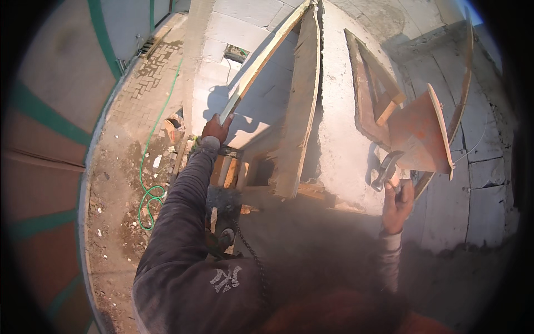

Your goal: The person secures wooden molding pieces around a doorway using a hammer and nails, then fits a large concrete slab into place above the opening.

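My left hand (216,131) is closed round the lower end of a long, pale wooden batten (258,63), which slants up and away to the right. On the right, my right hand (397,205) grips a hammer, its dark curved metal head (385,171) showing just above the fingers. Most of the hammer's handle is hidden by the hand. Between my hands stands a rough, wide wooden board (300,106) against a whitish masonry block (340,106). Beyond the hammer, a reddish-brown panel (420,133) leans out beside a wooden frame (361,92) on the block.
White block walls (245,22) rise ahead, with another wall (450,183) at the right. A green hose (146,167) lies looped on the littered paving at the left, beside a curved metal fence (44,117). Wood pieces (228,170) and a chain (253,250) are below me.
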`<state>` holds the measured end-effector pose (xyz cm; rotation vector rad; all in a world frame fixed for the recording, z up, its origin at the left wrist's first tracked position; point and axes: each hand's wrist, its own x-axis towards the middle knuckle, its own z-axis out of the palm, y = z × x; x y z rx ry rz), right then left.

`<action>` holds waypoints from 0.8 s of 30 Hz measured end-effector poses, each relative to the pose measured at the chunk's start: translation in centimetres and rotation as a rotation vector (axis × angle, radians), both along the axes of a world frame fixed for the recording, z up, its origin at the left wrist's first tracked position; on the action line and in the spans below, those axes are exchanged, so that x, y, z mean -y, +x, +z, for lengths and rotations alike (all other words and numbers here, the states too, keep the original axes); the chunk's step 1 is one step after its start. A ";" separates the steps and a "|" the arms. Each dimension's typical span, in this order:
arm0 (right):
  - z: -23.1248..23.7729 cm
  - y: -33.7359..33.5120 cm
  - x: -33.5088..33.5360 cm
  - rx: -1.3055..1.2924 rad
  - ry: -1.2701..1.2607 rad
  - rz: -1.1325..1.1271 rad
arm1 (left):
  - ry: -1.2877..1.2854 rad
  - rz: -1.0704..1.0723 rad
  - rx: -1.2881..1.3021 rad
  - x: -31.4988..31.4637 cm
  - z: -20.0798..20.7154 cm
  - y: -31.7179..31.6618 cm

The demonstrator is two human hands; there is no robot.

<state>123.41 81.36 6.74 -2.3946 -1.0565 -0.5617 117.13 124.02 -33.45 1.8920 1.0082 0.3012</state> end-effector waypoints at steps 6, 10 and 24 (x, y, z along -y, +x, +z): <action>-0.1 0.2 -0.1 0.061 0.012 0.016 | 0.019 0.072 -0.073 5.1 2.2 1.0; -0.2 0.4 0.4 0.064 -0.007 0.027 | 0.126 0.054 -0.179 -1.7 1.2 -1.1; 1.1 0.6 0.9 0.090 -0.033 0.008 | 0.873 -0.089 -0.613 -22.2 56.2 -10.8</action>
